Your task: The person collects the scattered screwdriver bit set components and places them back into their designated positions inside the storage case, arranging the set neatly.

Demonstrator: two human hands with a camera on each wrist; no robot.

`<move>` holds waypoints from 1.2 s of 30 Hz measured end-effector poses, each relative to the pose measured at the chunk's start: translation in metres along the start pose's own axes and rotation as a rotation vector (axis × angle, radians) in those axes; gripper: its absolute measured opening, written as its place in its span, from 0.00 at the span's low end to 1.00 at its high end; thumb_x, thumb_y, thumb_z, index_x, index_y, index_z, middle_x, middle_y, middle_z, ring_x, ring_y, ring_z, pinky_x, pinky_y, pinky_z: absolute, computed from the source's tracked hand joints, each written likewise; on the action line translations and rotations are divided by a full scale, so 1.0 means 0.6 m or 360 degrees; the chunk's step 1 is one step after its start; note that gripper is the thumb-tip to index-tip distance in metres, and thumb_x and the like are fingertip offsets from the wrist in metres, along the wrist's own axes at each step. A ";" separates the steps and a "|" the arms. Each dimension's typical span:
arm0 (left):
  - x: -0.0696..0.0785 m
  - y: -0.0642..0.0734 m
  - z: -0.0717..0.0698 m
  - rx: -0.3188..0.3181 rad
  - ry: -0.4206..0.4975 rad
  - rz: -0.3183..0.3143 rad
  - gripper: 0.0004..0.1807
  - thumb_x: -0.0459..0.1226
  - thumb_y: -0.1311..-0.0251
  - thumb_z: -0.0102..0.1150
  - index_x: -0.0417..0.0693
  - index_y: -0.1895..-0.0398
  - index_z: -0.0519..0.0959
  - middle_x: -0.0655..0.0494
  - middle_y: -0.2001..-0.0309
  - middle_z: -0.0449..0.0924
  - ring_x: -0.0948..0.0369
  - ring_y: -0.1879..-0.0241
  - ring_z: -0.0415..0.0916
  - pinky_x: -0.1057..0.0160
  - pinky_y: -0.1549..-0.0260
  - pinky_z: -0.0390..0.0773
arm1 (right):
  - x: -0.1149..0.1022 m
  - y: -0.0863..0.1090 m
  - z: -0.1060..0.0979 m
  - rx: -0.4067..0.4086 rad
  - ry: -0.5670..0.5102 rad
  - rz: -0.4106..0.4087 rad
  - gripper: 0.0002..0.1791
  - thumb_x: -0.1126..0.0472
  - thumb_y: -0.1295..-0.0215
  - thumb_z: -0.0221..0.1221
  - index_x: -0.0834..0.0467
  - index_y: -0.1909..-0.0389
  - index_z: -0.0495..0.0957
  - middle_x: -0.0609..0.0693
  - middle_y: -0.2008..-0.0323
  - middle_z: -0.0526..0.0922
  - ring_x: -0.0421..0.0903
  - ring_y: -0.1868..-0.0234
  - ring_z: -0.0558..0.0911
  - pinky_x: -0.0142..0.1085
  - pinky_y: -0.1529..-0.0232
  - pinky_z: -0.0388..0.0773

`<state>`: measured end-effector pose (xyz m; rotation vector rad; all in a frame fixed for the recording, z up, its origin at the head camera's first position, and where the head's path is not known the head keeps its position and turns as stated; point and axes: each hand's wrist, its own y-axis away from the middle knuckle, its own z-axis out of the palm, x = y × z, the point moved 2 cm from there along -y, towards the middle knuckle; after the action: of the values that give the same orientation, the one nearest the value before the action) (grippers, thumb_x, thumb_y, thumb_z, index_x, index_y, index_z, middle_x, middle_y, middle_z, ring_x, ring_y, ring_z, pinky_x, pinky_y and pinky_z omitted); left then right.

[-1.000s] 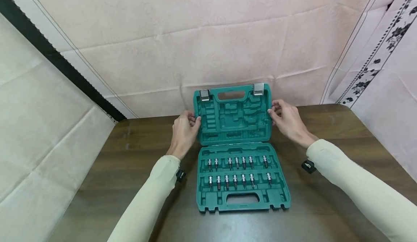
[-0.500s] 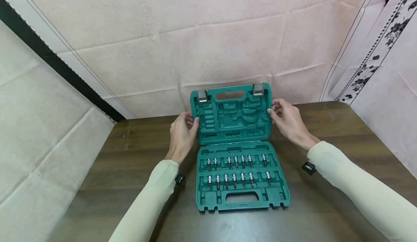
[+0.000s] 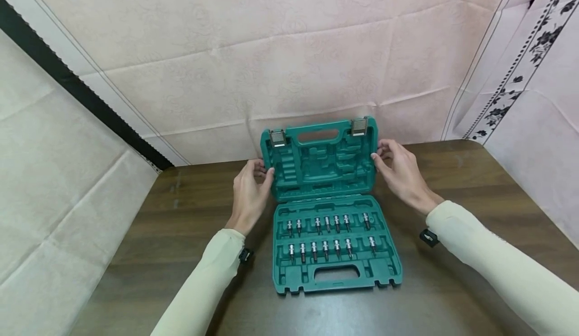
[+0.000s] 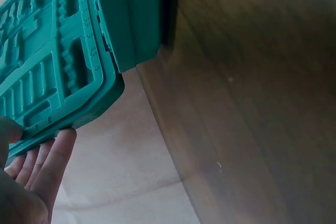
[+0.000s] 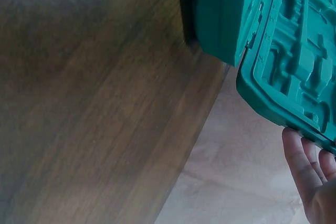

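A green plastic tool case [image 3: 336, 281] lies unfolded on the table, its lid [image 3: 323, 162] raised at the hinge. My left hand [image 3: 251, 195] grips the lid's left edge, thumb on the inner face and fingers behind. At the opposite edge my right hand [image 3: 402, 175] holds the lid the same way; in the right wrist view its fingers [image 5: 296, 156] lie along the rim. Two rows of metal bit sockets [image 3: 336, 248] sit in the lower half. Two grey latches [image 3: 359, 126] are at the lid's top corners, with a handle opening between them. The lid's moulded recesses hold nothing.
The dark wooden table [image 3: 194, 255] runs back to a pale cloth wall [image 3: 289, 75] close behind the lid. More pale cloth hangs at both sides, with a floral strip [image 3: 504, 105] on the right.
The lid's left side has shifted a little left and down, tilting the lid slightly. My left hand has moved with it; the right hand keeps its hold at nearly the same spot.
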<state>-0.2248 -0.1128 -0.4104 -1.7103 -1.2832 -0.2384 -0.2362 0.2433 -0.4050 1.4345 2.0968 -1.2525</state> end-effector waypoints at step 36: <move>0.004 0.039 -0.022 -0.0156 -0.0033 0.0255 0.19 0.34 0.25 0.62 0.39 0.37 0.71 0.46 0.48 0.78 0.54 0.49 0.81 0.53 0.57 0.88 | -0.008 0.047 -0.017 0.0060 0.0114 -0.0300 0.21 0.74 0.29 0.63 0.68 0.39 0.72 0.59 0.52 0.80 0.52 0.51 0.83 0.12 0.51 0.69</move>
<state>-0.1995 -0.1212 -0.4152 -1.8930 -1.1586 -0.1928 -0.2077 0.2518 -0.4099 1.3417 2.3138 -1.3338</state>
